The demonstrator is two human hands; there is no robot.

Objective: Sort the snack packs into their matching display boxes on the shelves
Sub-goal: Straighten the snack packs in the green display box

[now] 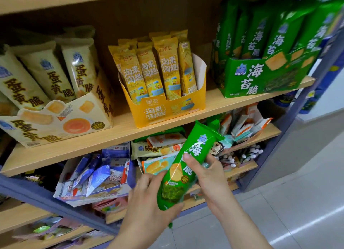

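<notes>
Both hands grip green pack point(181, 167) (tilted)

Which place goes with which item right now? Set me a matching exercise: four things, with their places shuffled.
1. green display box
2. yellow display box
3. cream display box
4. green snack pack

A. middle of the wooden shelf
B. gripped by left hand and right hand
C. right end of that shelf
D. left end of that shelf

Pairs: 1-C, 2-A, 3-D, 4-B.
</notes>
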